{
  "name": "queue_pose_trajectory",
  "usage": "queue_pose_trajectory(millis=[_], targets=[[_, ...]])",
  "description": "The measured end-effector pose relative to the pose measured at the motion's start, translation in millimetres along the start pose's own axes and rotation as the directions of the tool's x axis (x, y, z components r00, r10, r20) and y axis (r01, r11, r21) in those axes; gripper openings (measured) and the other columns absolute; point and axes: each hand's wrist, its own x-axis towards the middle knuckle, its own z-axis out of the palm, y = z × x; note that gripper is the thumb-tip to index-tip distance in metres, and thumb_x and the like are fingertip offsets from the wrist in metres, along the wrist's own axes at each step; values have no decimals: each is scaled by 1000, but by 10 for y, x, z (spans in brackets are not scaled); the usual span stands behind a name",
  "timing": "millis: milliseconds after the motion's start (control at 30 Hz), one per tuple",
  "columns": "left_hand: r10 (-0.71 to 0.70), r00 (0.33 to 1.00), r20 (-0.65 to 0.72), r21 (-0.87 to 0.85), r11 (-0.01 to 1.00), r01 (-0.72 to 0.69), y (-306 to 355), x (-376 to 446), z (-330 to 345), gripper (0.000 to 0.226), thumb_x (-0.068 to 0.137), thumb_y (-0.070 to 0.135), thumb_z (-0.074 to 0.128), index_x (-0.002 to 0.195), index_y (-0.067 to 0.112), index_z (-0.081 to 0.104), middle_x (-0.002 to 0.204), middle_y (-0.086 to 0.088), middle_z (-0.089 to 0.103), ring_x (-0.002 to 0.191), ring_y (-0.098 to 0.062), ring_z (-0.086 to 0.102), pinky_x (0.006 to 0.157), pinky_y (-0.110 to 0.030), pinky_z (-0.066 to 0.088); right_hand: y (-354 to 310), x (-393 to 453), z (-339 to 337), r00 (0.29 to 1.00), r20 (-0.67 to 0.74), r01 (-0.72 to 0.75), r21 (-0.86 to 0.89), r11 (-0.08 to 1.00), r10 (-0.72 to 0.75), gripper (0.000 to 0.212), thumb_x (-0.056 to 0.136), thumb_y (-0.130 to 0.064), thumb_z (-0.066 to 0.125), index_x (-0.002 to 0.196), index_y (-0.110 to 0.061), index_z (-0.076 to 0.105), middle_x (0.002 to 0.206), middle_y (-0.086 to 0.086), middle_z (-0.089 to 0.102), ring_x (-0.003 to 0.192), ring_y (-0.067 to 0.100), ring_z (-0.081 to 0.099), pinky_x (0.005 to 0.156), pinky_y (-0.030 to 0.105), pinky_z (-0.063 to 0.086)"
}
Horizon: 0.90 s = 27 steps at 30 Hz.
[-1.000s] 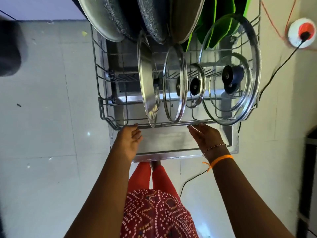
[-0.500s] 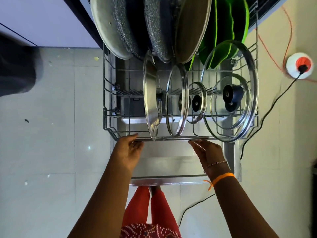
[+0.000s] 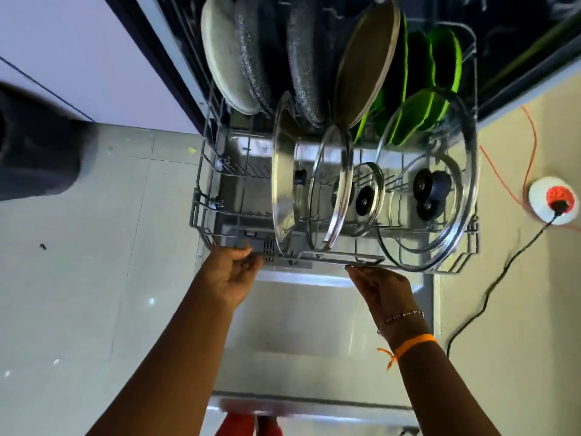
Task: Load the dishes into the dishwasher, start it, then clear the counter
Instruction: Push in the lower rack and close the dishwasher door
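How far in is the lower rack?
Partly out: the rack front sits over the open door; pans at its back are inside.

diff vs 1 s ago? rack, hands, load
The rack has slid further into the dishwasher: the pans and green plates now sit under its top edge, and more of the open door shows bare. The left hand and right hand stay on the front rail, pushing. The glass lids remain upright in their slots.
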Motion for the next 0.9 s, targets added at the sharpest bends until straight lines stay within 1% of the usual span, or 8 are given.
queue_pose_trajectory(millis=[67,167,367,500,600,733,833,900], targets=[[36,999,11,3,999,-36,44,52,132,20,91,-9,40,80,3,51,83,-11,57,82,-22,56,98,-33,43,-122,156,-21,998,18,-58,147,987,56,11,83,7,59,92,10,64,76,12,72,88,21,63,77,13,51],[67,995,71,12,998,-68,141,114,327,25,91,-11,38,82,7,53,83,-10,57,82,-20,56,91,-33,46,-319,366,-12,955,100,-290,520,804,280,22,87,12,43,105,2,52,60,1,70,81,21,64,72,23,57],[52,994,97,88,994,-60,456,196,668,22,91,-9,40,75,3,50,77,-10,51,78,-20,53,94,-32,43,-616,678,159,967,88,-233,682,693,239,14,82,15,44,82,11,57,65,10,70,67,15,69,67,22,58],[82,990,115,65,994,-90,604,306,898,23,90,-12,40,76,4,49,79,-11,50,77,-21,53,91,-31,43,-801,961,185,971,96,-222,712,666,221,23,57,9,64,78,11,57,71,18,65,73,24,66,61,23,58],[97,983,153,37,994,-104,726,383,1058,26,84,-17,39,76,6,49,83,-11,51,82,-23,54,91,-32,45,-985,1132,246,964,52,-222,696,683,260,13,85,12,41,80,6,51,69,19,61,71,22,61,58,21,56],[127,966,227,73,987,-147,827,454,1240,28,83,-19,36,77,6,49,82,-9,54,83,-20,56,96,-32,44,-1173,1195,505,973,50,-188,730,657,224,18,92,4,38,83,-5,49,87,14,55,79,22,63,64,24,59],[136,952,274,206,959,-195,852,506,1288,27,86,-14,40,76,9,49,81,-5,55,81,-16,56,85,-32,46,-1290,1219,756,990,-7,-108,616,780,143,16,94,2,42,84,0,54,85,10,60,68,13,67,61,15,56],[140,952,271,313,923,-224,876,536,1293,27,88,-9,41,75,13,49,81,-2,54,81,-15,55,81,-31,45,-1360,1282,864,996,-86,32,397,917,2,16,90,-1,54,90,13,62,75,6,70,71,6,65,65,6,49]])
